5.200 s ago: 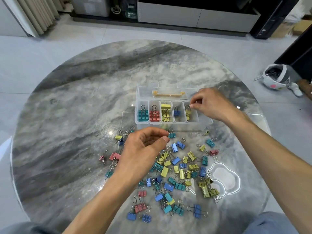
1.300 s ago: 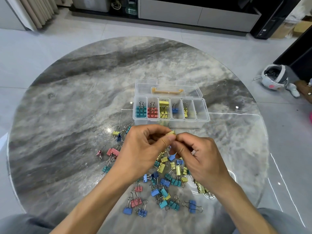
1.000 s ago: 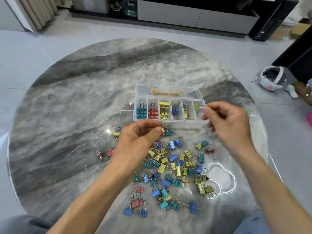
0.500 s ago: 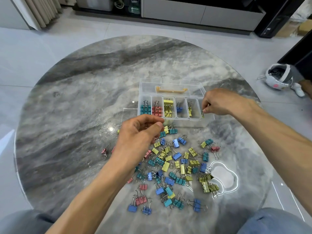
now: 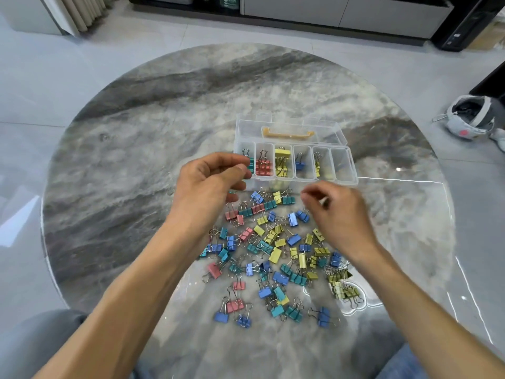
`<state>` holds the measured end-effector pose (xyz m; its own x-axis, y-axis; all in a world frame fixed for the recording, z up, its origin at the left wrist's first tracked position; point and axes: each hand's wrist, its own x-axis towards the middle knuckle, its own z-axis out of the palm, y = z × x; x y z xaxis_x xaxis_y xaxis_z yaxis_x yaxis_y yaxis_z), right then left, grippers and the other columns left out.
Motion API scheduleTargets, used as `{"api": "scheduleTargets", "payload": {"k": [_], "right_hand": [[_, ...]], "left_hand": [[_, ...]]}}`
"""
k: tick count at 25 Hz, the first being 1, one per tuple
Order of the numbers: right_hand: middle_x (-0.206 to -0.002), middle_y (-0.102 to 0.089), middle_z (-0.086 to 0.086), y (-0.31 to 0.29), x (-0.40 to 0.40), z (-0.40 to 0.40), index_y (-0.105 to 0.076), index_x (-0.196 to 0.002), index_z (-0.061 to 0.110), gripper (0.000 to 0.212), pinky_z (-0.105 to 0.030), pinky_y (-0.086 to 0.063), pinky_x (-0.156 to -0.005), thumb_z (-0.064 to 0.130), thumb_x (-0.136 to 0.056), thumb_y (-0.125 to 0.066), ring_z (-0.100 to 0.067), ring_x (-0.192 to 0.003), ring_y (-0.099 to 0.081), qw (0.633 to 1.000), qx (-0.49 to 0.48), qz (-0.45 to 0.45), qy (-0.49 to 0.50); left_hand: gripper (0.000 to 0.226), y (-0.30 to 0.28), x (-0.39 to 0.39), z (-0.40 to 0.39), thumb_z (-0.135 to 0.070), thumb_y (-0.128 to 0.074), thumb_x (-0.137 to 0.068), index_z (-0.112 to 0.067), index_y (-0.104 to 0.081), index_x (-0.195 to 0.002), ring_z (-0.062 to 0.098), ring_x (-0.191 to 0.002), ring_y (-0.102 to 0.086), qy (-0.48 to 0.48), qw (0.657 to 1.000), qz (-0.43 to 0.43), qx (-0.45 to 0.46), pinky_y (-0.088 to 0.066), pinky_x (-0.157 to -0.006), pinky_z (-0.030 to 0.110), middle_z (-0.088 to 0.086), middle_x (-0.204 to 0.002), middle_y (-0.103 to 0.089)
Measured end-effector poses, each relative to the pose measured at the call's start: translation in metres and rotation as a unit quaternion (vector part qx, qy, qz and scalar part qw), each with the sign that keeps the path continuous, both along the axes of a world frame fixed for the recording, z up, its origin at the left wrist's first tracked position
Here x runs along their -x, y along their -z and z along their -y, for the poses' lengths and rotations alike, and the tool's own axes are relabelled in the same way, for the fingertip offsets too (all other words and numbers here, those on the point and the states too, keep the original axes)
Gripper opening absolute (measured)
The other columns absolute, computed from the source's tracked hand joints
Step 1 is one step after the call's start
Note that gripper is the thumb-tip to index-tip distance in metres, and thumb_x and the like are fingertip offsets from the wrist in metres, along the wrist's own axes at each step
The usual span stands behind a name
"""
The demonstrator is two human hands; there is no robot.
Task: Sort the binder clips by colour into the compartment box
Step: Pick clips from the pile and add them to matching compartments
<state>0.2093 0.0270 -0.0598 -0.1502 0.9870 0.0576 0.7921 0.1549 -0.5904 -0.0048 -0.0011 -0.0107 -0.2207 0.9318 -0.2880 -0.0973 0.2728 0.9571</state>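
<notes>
From where I watch, most of the sorting looks undone: the scatter of small blue, teal, pink and yellow binder clips (image 5: 276,253) lies loose across the near half of the round grey marbled table (image 5: 136,165), from close to its near edge up to the front wall of the box. My right hand (image 5: 341,217) hovers palm-down over the far right part of the pile, thumb and forefinger pinched; it is blurred, and I cannot tell if a clip is between them. My left hand (image 5: 210,184) is raised at the box's left end, fingers curled to the thumb over a hint of teal. Farther on, near the table's middle, the clear plastic compartment box (image 5: 352,170) holds a few clips in five compartments; the rightmost looks empty.
</notes>
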Motion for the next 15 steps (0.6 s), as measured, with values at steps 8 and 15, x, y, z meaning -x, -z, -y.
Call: {"api": "scheduleTargets", "payload": {"k": [8, 15], "right_hand": [[-0.068, -0.063, 0.012, 0.04, 0.043, -0.022, -0.07, -0.084, 0.021, 0.02, -0.015, -0.031, -0.05, 0.034, -0.096, -0.061, 0.0, -0.057, -0.051, 0.992, 0.011, 0.097, 0.079], [-0.062, -0.062, 0.004, 0.009, 0.032, -0.002, -0.071, -0.072, 0.016, 0.017, -0.019, -0.043, -0.051, 0.016, -0.089, -0.068, -0.005, -0.052, -0.052, 0.943, 0.153, -0.282, 0.084]], "left_hand": [[0.013, -0.005, 0.001, -0.001, -0.008, -0.065, -0.092, -0.015, -0.075, -0.097, 0.01, -0.075, -0.066, -0.01, 1.0, -0.003, -0.009, -0.052, -0.064, 0.023, 0.001, -0.088, -0.076], [0.016, 0.004, -0.004, 0.003, -0.013, -0.066, -0.093, -0.021, -0.073, -0.104, 0.005, -0.082, -0.068, 0.055, 0.996, -0.063, -0.009, -0.052, -0.067, 0.014, -0.004, -0.094, -0.076]]}}
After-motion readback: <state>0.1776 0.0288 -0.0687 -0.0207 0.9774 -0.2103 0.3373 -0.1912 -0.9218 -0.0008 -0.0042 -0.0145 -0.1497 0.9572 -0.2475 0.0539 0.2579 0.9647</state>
